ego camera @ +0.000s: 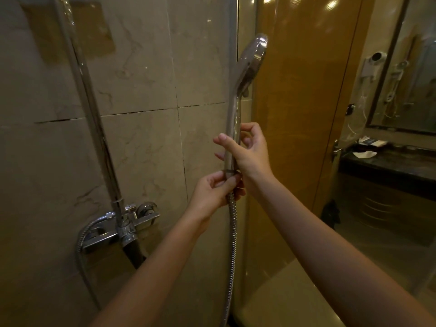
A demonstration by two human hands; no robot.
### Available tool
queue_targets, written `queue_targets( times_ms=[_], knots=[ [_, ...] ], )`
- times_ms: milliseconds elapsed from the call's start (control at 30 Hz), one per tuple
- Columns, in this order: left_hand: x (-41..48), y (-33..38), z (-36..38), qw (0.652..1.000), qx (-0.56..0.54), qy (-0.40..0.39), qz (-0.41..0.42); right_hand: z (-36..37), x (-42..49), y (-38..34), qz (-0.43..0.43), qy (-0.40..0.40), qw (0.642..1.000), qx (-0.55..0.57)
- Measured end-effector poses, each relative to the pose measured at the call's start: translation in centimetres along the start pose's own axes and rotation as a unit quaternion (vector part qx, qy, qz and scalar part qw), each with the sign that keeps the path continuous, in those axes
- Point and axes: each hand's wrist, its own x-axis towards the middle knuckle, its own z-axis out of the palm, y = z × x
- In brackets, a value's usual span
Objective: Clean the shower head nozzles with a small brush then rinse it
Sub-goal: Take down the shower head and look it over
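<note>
Head view: the shower head (253, 55) stands upright in front of the person, its long axis running nearly straight up from the hands, with the round face at the top and the handle below. The right hand (251, 153) is the nearer to the face; it curls loosely round the handle, thumb across the front and fingers behind. The left hand (215, 191) sits just under it, pinching the joint where the hose (232, 234) meets the handle, and the hose hangs straight down from there. The face is turned to the right, away from the wall (141, 79) and edge-on to the camera, so the nozzles cannot be seen. The body is shiny chrome, the face rim a duller grey. No brush is in sight, so brushing looks not yet begun; I judge the face must be swung round toward the person before the nozzles can be reached
</note>
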Motion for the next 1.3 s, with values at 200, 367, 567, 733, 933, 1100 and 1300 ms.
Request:
queue_targets(
  times_ms=[200, 367, 567, 733, 933, 1100, 1300],
  knots=[
    [0.3, 0.3, -0.1, 1.0, 0.002, -0.007, 0.006, -0.6, 0.3, -0.5, 0.023, -0.065, 0.997, 0.031],
    [0.3, 0.4, 0.0, 1.0, -0.022, 0.002, -0.015, 0.1, 0.4, -1.1, 0.053, -0.051, 0.995, 0.068],
    [0.5, -0.4, -0.1, 1.0, -0.019, 0.024, 0.005, 0.1, 0.4, -0.8, -0.021, -0.063, 0.998, 0.013],
    [0.6, -0.2, -0.4, 0.999, -0.027, 0.028, 0.022, -0.2, 1.1, -0.7, -0.001, -0.083, 0.996, 0.041],
    [0.3, 0.0, -0.7, 0.999, -0.027, 0.003, 0.021, 0.0, 1.2, -1.3, 0.036, -0.091, 0.99, 0.102],
    [0.1, -0.1, -0.5, 0.998, -0.033, -0.047, 0.008, 0.1, 1.4, -1.4, 0.036, -0.082, 0.989, 0.114],
    [-0.1, 0.1, -0.7, 0.996, -0.04, -0.084, 0.014, 0.0, 1.6, -1.9, 0.045, -0.095, 0.989, 0.1]
  ],
)
